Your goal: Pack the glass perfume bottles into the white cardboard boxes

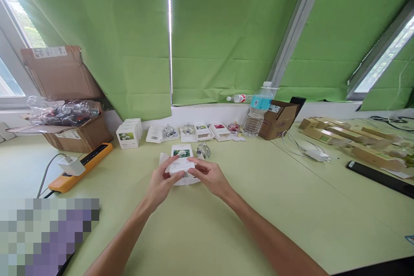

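Note:
Between both hands is a small white box (pixel 181 167) with printed text and a barcode, held just above the table. My left hand (pixel 164 177) grips its left side with thumb and fingers. On the opposite side, my right hand (pixel 208 174) pinches the box's right edge. Behind it lies a white card (pixel 181 151) with a picture of white flowers, partly covered by the box and fingers. White paper (pixel 192 182) shows underneath. A clear glass ornament (pixel 203 150) rests just to the right of the card.
Small flower-printed boxes (pixel 128 134) stand grouped at back left. Opened boxes and glass ornaments (pixel 188 129) line the back, beside a large water bottle (pixel 255 114) and a cardboard carton (pixel 278 120). An orange power strip (pixel 82 168) lies left; kraft boxes (pixel 352 136) lie right.

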The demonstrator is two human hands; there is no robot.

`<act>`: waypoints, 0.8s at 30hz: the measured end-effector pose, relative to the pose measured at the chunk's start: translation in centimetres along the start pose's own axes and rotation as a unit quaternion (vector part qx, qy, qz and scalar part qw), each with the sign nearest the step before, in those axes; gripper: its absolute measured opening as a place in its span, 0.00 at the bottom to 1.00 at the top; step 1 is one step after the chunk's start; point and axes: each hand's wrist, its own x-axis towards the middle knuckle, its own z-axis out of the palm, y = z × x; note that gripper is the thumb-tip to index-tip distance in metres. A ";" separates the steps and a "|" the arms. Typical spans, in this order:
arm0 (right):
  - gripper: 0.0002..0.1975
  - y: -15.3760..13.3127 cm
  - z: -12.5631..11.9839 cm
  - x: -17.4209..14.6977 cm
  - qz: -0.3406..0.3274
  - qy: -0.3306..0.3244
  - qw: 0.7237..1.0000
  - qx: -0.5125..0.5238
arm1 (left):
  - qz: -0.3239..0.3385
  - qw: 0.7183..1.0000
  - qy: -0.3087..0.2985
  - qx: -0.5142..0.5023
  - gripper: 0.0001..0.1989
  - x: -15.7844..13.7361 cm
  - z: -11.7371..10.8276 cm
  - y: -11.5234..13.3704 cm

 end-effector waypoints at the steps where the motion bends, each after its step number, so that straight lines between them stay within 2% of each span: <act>1: 0.28 0.1 0.0 0.0 -0.001 0.000 1.000 0.003 | 0.001 1.000 -0.001 -0.002 0.30 0.0 0.0 0.0; 17: 0.26 -0.2 0.4 -0.3 -0.007 0.005 1.000 -0.021 | -0.007 1.000 0.006 -0.019 0.31 0.2 0.0 0.2; 24: 0.26 -0.5 0.4 -0.7 -0.002 -0.026 0.999 -0.027 | 0.009 0.999 0.046 -0.006 0.26 0.4 -0.7 0.3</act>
